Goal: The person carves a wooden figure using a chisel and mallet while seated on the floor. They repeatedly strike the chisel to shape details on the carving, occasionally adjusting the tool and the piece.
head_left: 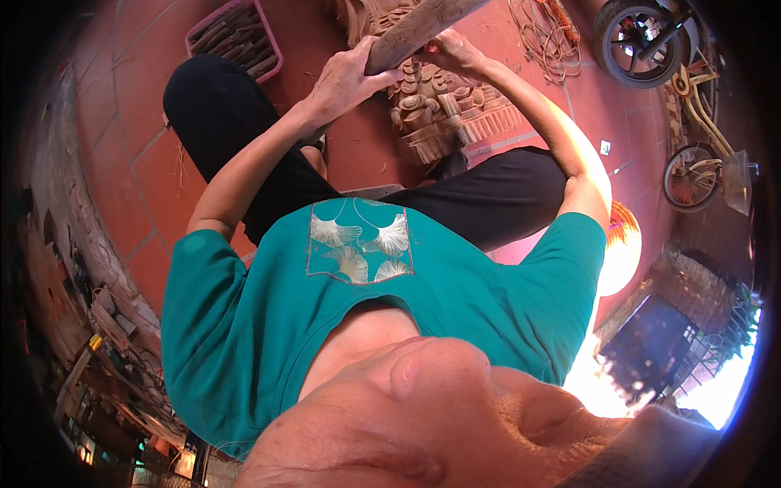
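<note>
The wooden piece [423,34] is slanting from the left hand [347,77] toward two o'clock. Seen from that hand, a pink basket [272,34] is sitting near ten o'clock. The left hand is clamping the wooden piece's lower end, carved wood [455,107] is lying toward four, and the right hand [452,52] is resting toward three, partly hidden; I cannot tell whether it is gripping.

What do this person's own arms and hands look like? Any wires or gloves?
No wires or gloves show. The left hand and right hand, partly hidden, are bare human hands. Both forearms are uncovered, with nothing visible on the wrists. The loose, plain teal left sleeve and right sleeve end near the elbows.
</note>
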The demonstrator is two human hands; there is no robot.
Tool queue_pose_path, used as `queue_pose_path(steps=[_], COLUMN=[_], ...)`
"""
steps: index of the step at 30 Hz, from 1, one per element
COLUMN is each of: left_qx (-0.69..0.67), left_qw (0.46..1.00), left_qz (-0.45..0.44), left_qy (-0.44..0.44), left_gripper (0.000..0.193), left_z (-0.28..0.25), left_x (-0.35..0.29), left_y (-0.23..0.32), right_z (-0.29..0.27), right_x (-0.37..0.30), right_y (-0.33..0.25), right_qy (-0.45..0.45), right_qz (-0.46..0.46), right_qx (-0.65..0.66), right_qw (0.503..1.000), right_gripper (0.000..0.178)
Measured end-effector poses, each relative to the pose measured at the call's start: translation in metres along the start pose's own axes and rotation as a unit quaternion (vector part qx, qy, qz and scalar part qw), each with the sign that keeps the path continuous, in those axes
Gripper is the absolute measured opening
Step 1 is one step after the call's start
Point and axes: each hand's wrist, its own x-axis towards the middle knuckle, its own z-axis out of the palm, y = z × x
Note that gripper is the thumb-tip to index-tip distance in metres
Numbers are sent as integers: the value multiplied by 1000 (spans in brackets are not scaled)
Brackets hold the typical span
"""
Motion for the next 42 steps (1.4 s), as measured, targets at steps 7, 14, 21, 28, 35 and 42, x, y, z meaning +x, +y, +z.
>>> queue_pose_path(steps=[7,14,21,28,35,42], left_qx=[-54,-108,-98,-135,-146,-129], left_qw=[995,990,991,985,985,986], left_qz=[-76,-85,-86,-101,-90,-92], left_qy=[-46,-15,-19,-31,-31,-42], left_gripper=[58,56,58,57,57,56], left_z=[-9,-16,-14,-16,-14,-15], left_x=[5,3,5,6,5,5], left_y=[5,4,6,2,9,14], right_z=[-5,-18,-17,-31,4,-3], right_x=[-6,-9,4,-13,-15,-14], right_y=[6,-23,-7,-10,24,10], right_qy=[48,124,140,92,95,61], right_qz=[10,76,132,155,108,147], right_qx=[88,107,307,405,352,318], right_qw=[995,983,932,897,925,935], right_gripper=[29,31,25,21,28,29])
